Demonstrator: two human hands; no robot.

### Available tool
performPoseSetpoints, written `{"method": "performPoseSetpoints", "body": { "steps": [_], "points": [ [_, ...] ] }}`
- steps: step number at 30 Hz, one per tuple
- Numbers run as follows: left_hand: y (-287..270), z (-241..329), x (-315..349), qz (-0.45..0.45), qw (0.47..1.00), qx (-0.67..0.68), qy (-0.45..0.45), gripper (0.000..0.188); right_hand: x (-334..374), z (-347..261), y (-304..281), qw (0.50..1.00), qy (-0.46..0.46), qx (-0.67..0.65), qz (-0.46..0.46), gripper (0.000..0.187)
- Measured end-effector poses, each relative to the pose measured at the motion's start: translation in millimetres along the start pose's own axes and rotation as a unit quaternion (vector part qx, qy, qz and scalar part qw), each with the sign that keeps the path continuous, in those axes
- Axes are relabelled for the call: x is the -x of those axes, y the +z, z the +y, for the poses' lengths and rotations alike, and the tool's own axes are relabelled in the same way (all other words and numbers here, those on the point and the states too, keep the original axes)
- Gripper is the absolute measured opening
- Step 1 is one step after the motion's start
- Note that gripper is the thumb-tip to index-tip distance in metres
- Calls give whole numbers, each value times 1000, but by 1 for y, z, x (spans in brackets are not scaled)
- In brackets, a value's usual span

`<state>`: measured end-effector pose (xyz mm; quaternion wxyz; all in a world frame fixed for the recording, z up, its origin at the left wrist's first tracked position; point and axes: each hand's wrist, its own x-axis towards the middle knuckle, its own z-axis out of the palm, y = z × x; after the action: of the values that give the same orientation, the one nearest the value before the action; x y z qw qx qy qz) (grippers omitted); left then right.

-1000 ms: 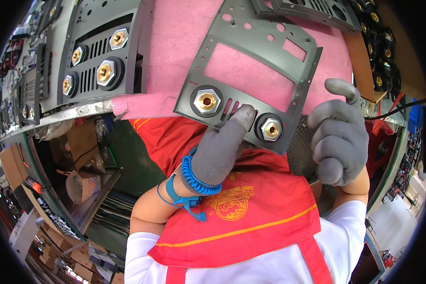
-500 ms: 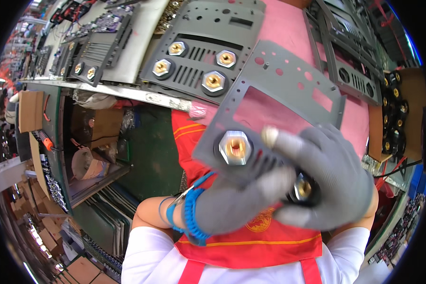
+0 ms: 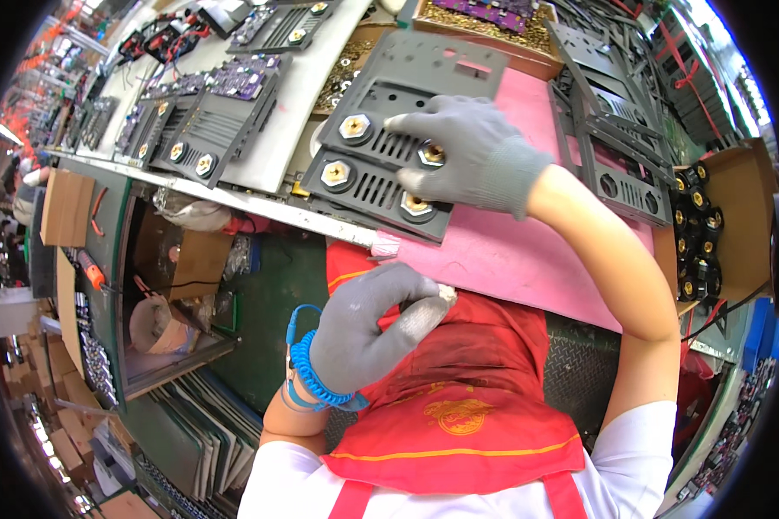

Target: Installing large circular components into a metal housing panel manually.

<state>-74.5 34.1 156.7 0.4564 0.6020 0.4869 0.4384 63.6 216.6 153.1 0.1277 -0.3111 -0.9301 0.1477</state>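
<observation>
A grey slotted metal panel (image 3: pixel 374 189) with several brass-cored hex-nut terminals lies at the bench's front edge, on top of others like it. My right hand (image 3: pixel 467 151), in a grey glove, reaches over it with thumb and fingers apart. They straddle one terminal (image 3: pixel 431 154) and touch the panel's face. Another terminal (image 3: pixel 355 127) stands bare by the fingertips. Above my lap is my left hand (image 3: pixel 368 324), also gloved, with a blue coiled cord at the wrist. Its thumb and fingertips are pinched together; whether anything small is between them is hidden.
A pink mat (image 3: pixel 528 259) covers the bench beside the panels. Grey metal frames (image 3: pixel 619 164) stand to the right, near a carton of black terminals (image 3: pixel 697 225). Behind is a tray of brass parts (image 3: pixel 528 43); panels with purple circuit boards (image 3: pixel 242 78) lie left.
The panel held over my lap has left there, and one lies on the stack under my right hand, which moved up and away. My left hand came off the panel and closed into a pinch.
</observation>
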Motion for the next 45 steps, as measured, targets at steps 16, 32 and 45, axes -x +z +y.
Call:
{"method": "performPoseSetpoints", "body": {
  "steps": [16, 32, 45],
  "points": [
    [114, 50, -181, -5, 948, -175, 266, 35, 186, 48, -88, 988, 77, 10, 131, 34],
    [176, 18, -292, -141, 813, -549, 136, 39, 369, 134, -95, 825, 456, 282, 179, 45],
    [126, 67, -166, -59, 798, -497, 336, 38, 375, 136, -99, 819, 486, 264, 150, 45]
  ]
}}
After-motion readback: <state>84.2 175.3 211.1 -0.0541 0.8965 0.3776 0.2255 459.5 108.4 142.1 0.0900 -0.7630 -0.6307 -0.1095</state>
